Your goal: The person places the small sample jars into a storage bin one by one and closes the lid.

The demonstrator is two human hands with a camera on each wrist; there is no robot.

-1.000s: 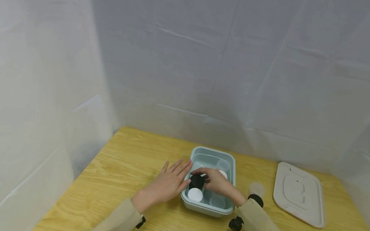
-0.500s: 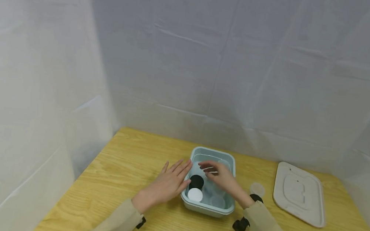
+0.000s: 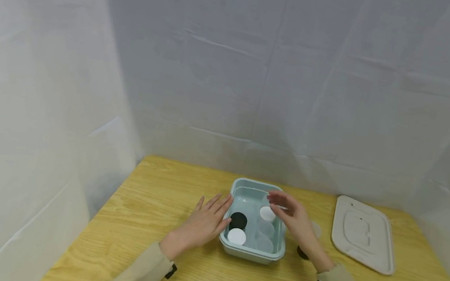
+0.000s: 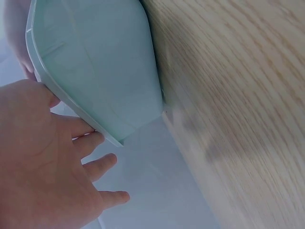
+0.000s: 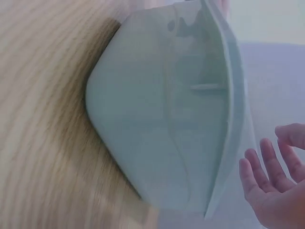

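The right hand's fingers (image 3: 280, 202) are loosely spread and hold nothing; the right hand (image 3: 293, 215) hovers over the right rim of the pale green container (image 3: 252, 251), its palm turned toward the tub's inside, as the right wrist view also shows (image 5: 274, 191), where the fingers stand apart beside the tub's edge; just under those fingers a white-lidded jar (image 3: 267, 214) stands in the right half of the container, with two clear jars (image 3: 265, 235) in a row nearer the person. The left hand's fingers (image 3: 219, 202) lie straight and together, gripping nothing; the left hand (image 3: 200, 223) rests flat on the wooden table (image 3: 139, 223) with its fingertips against the container's left wall, and the left wrist view (image 4: 52, 167) shows the palm touching the tub's rim; inside that wall sit a black-lidded jar (image 3: 238, 221) and, just in front of it, a second white-lidded jar (image 3: 237, 236). The container stands open in the middle of the table; partly hidden behind the right forearm, a clear round lid (image 3: 316, 228) and a small black object (image 3: 301, 253) lie on the wood beside the tub; well to the right lies the cream rectangular lid (image 3: 364, 235), flat on the table. Both sleeves are tan, each with a black camera mount at the wrist; white sheeting hangs behind and to the sides.
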